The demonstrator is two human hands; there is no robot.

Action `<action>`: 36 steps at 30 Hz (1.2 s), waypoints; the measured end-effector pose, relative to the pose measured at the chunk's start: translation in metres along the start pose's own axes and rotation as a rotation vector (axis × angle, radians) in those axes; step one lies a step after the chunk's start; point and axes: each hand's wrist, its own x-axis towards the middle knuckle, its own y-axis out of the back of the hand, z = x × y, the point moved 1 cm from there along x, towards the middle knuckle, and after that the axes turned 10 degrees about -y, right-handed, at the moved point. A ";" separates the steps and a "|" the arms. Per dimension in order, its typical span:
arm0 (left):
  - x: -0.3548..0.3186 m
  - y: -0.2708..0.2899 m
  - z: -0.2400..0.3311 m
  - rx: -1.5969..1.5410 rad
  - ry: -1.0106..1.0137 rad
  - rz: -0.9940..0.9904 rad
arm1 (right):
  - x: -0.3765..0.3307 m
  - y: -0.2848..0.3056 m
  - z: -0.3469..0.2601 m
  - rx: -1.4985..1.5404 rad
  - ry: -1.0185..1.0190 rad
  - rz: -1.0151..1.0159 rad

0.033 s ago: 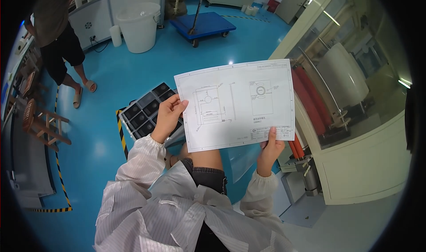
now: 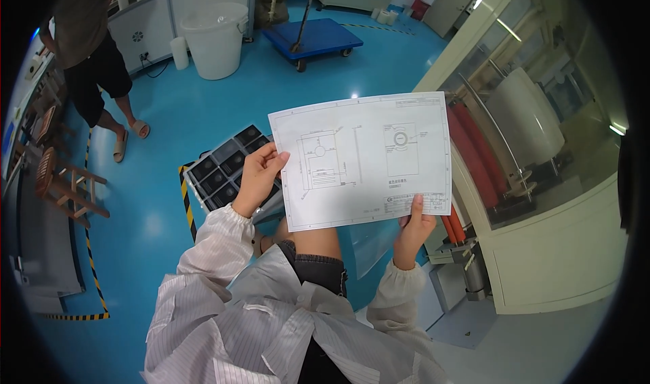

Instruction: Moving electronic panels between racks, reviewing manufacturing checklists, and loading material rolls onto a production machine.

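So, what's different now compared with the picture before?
Almost nothing: the whole view has shifted very slightly, most likely a small head movement. Nothing was taken hold of or let go. The left hand and right hand still hold the printed drawing sheet; the blue cart and white bin stayed put.

I count two hands of my own, the left hand (image 2: 256, 179) and the right hand (image 2: 413, 234), one sheet of paper (image 2: 365, 198) between them, and one compartmented black tray (image 2: 223, 174). I also count one other person (image 2: 84, 39), two sandals (image 2: 120, 147), one blue platform cart (image 2: 311, 37), one large white bin (image 2: 213, 49) and one cream machine (image 2: 548, 265). Of wooden stools (image 2: 46, 171) I make out at least two, their overlap hiding the exact number from me.
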 end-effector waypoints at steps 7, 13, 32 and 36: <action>0.002 0.009 0.003 0.020 -0.009 -0.053 | -0.001 0.002 0.001 -0.051 -0.002 -0.056; 0.003 0.007 0.004 0.007 -0.084 -0.027 | -0.002 0.002 0.001 -0.066 -0.022 -0.061; 0.002 0.009 0.020 0.044 -0.042 -0.012 | -0.002 0.001 0.003 -0.033 -0.029 -0.121; 0.001 0.009 0.019 0.053 -0.035 -0.010 | -0.003 0.001 0.004 -0.040 -0.029 -0.120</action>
